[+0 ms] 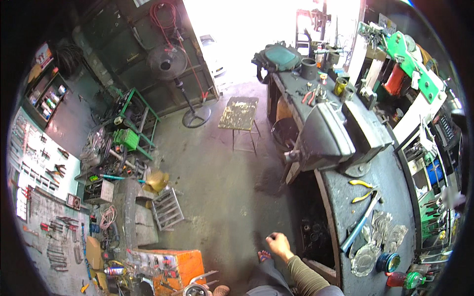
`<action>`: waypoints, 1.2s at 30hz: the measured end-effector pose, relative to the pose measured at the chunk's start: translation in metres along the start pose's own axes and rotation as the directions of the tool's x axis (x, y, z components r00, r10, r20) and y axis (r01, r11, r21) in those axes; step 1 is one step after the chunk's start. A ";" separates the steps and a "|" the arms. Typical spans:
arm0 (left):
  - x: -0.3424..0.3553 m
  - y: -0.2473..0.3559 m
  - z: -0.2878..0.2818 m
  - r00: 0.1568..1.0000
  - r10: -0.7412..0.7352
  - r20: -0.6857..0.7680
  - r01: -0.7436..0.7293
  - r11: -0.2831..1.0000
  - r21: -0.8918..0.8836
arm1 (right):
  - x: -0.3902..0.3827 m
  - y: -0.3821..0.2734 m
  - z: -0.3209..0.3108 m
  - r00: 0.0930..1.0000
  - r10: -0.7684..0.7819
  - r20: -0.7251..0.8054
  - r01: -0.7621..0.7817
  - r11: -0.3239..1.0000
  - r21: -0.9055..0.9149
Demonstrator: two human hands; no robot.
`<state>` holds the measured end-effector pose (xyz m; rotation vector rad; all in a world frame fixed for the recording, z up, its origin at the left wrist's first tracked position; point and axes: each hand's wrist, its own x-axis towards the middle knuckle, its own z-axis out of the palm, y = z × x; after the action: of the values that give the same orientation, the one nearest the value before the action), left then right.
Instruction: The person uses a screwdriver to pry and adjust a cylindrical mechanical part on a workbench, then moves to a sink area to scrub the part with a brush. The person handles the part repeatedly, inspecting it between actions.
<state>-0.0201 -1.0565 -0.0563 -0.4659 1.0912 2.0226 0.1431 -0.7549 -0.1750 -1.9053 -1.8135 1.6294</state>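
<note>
My right hand (279, 246), in an olive sleeve, hangs over the floor near my sandalled foot (264, 256). Its fingers are curled in, and nothing shows in them. My left hand is out of view. Nearest on the right is a dark workbench (340, 202). On it lie yellow-handled pliers (362, 199), a hammer with a blue handle (356, 232) and crumpled clear plastic (390, 229). By them are a blue round tin or roll (387, 262) and a bottle of red liquid with a green end (406, 280).
A large grey machine housing (326, 138) stands on the bench. Ahead are a worn stool (239, 113) and a pedestal fan (168, 61). On the left stand a metal rack (168, 209), an orange cabinet (190, 265) and a tool board (54, 237). A bright doorway opens at the back.
</note>
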 end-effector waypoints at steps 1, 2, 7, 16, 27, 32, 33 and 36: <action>0.011 -0.002 0.008 0.997 -0.046 0.057 0.050 0.997 -0.055 | -0.002 -0.014 -0.006 0.999 0.014 0.041 -0.014 1.000 -0.011; 0.024 -0.002 0.017 0.989 -0.085 0.118 0.096 0.991 -0.090 | 0.000 -0.025 -0.010 0.995 -0.051 0.084 0.056 0.997 -0.060; 0.086 -0.015 0.052 0.869 -0.260 0.421 0.345 0.928 -0.138 | 0.030 -0.067 -0.021 0.912 -0.350 0.215 0.391 0.900 -0.192; 0.225 -0.024 0.130 0.735 -0.460 0.498 0.517 0.855 0.027 | 0.095 -0.191 -0.063 0.864 -0.497 0.082 0.503 0.860 -0.092; 0.471 0.002 0.433 0.122 -0.790 0.601 0.604 0.540 0.586 | 0.202 -0.271 -0.133 0.860 -0.228 -0.457 0.311 0.944 0.113; 0.522 -0.026 0.574 0.076 -0.842 0.534 0.380 0.520 0.765 | 0.244 -0.291 -0.150 0.800 0.083 -0.594 0.151 0.931 0.333; 0.518 -0.038 0.604 0.053 -0.849 0.526 0.329 0.512 0.793 | 0.253 -0.291 -0.152 0.770 0.131 -0.624 0.131 0.926 0.355; 0.500 -0.080 0.666 -0.164 -0.799 0.578 0.413 0.477 0.776 | 0.285 -0.296 -0.162 0.635 0.221 -0.740 0.203 0.876 0.436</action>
<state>-0.2468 -0.2515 -0.0356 0.4325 0.1678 0.7155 -0.0226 -0.3545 -0.0883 -1.8967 -0.9152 0.8529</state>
